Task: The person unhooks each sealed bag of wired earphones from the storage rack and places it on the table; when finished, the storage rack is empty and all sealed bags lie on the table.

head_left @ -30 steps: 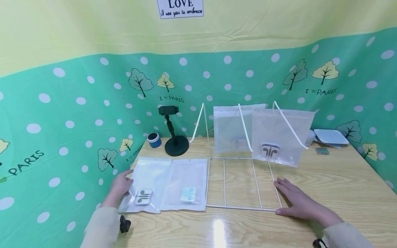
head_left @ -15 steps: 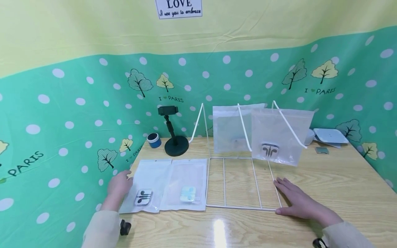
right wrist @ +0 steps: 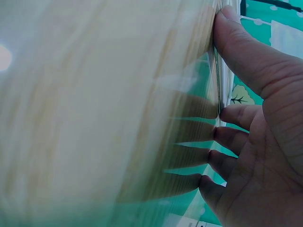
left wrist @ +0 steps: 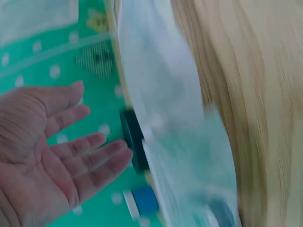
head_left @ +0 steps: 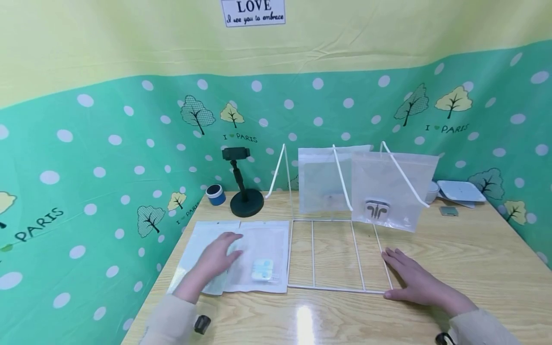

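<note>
My left hand (head_left: 214, 258) hovers over the left clear zip bag (head_left: 194, 249), its fingertips reaching toward the bag beside it. In the left wrist view that hand (left wrist: 71, 151) has loosely spread fingers with nothing between them. The second zip bag (head_left: 263, 247) lies flat and holds a pale square case (head_left: 262, 270). The left bag's contents are hidden behind my hand and forearm. My right hand (head_left: 414, 282) rests on the table, fingers touching the right side of the white wire rack (head_left: 332, 289). Two more bags hang on its prongs; the front bag (head_left: 394, 182) contains boxed earphones (head_left: 377, 209).
Behind the flat bags stand a black phone stand (head_left: 246, 202) and a blue jar (head_left: 215, 195). White trays (head_left: 461, 190) and a small grey card (head_left: 449, 211) lie at the back right. A patterned curtain (head_left: 129, 143) borders the table.
My left hand has left the outer edge of the left bag and moved right, across that bag toward the second one. The right hand stays at the rack.
</note>
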Demonstrator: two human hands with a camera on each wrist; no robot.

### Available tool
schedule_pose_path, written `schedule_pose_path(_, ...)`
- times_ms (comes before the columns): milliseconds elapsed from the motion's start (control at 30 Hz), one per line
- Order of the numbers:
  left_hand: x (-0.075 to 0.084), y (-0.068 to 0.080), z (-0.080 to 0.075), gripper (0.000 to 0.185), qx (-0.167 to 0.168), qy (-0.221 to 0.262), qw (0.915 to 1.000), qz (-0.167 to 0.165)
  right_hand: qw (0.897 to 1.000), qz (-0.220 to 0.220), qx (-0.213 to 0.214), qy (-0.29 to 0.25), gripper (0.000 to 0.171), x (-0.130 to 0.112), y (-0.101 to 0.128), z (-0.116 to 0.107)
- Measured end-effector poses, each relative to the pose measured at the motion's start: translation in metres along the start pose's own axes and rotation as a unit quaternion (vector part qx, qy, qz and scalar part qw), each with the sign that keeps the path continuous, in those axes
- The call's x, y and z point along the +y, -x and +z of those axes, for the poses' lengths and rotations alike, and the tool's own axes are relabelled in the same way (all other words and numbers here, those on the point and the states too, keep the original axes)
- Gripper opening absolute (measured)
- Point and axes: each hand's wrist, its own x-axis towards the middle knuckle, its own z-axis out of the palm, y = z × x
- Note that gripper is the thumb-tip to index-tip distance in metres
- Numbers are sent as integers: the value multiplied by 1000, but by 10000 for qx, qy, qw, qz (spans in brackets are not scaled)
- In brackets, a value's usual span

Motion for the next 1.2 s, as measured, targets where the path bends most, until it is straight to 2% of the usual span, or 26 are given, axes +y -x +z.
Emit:
schedule_pose_path(167,36,1,23,56,-640,-152,9959,613,10000,-25,44,-13,103,0,0,1)
schedule_pose_path(267,53,1,37,59,-892,-285,9909,965,10000,-38,41,-15,103,0,0,1)
schedule_pose_path(433,74,-4,58,63,-940,-713,9800,1603,10000,-55,39,-1,102,1,-1,1)
schedule_pose_path(567,84,-8,68,69,-865,-1006,9710,1991,10000,-49,48,2,102,0,0,1)
schedule_pose_path(733,89,-11,72,76,-1041,-1100,9674,2031,10000,-23,15,-17,102,-2,0,0)
schedule_pose_path(967,87,-16,77,79,-1223,-1270,9632,2030,10000,-14,25,-4,102,-3,0,0)
schedule_pose_path(1200,87,-16,80,84,-1263,-1254,9649,1931,10000,-14,17,27,102,-3,-1,0)
